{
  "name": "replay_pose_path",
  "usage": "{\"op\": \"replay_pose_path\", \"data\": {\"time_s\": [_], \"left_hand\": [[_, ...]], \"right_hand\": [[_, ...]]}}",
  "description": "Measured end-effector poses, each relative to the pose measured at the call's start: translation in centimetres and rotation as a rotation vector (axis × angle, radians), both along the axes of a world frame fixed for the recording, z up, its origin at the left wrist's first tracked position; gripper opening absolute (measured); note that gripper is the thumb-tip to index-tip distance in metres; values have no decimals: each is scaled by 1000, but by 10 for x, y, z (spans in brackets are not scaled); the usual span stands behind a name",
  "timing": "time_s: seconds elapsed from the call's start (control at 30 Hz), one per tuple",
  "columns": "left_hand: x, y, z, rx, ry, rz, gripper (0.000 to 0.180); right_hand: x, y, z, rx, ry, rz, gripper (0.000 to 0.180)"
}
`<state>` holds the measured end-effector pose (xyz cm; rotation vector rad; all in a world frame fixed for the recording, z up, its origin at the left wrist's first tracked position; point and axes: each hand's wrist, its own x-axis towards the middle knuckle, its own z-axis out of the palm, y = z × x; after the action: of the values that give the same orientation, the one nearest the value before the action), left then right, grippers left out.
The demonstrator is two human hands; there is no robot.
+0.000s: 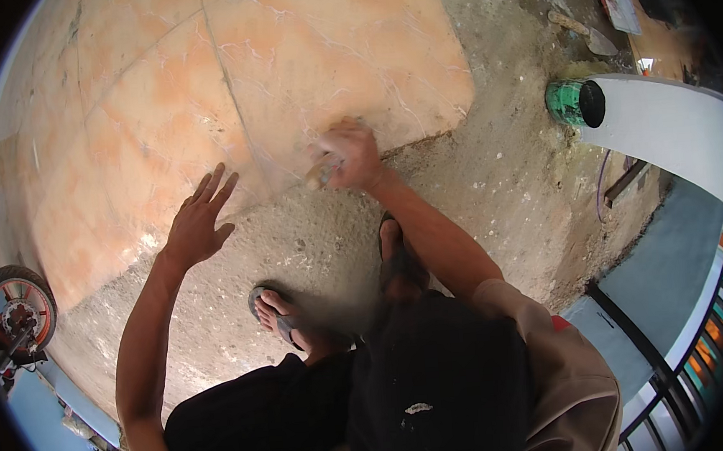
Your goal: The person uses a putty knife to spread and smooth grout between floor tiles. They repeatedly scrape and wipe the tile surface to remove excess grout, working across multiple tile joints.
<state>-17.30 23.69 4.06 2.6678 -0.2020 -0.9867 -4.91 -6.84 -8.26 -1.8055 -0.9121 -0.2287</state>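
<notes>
My right hand is closed around a crumpled tan-grey wad, pressed low over the orange marbled floor tiles near their front edge. Motion blurs the hand and the wad, so its material is hard to make out. To the left, my left hand is spread open over the tile near the same edge, holding nothing. Whether its fingers touch the tile I cannot tell. Rough bare concrete meets the tiles just in front of my sandalled feet.
A green paint-smeared can stands at the right beside a white pillar. Farther back lies a trowel with a wooden handle. A motorcycle wheel is at the far left, and black metal railings run along the lower right.
</notes>
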Motion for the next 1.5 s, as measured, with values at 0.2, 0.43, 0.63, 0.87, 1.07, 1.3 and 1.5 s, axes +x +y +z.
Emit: {"op": "replay_pose_path", "data": {"time_s": [0.2,0.43,0.63,0.87,1.07,1.3,1.5], "left_hand": [[-4,5,-3,50,-4,-13,96],[-4,4,7,77,24,6,96],[-3,0,2,87,23,0,96],[-5,1,4,83,16,6,95],[-8,2,0,67,1,13,97],[-9,2,-3,89,-27,3,94],[-6,1,1,92,-6,7,94]], "right_hand": [[67,-101,21,-31,328,-383,21],[76,-110,55,797,932,-302,15],[109,-172,26,876,947,-568,29],[129,-128,34,583,838,-827,41],[119,-115,41,406,898,-630,37],[112,-114,26,351,914,-609,38],[93,-98,27,292,894,-494,38]]}}
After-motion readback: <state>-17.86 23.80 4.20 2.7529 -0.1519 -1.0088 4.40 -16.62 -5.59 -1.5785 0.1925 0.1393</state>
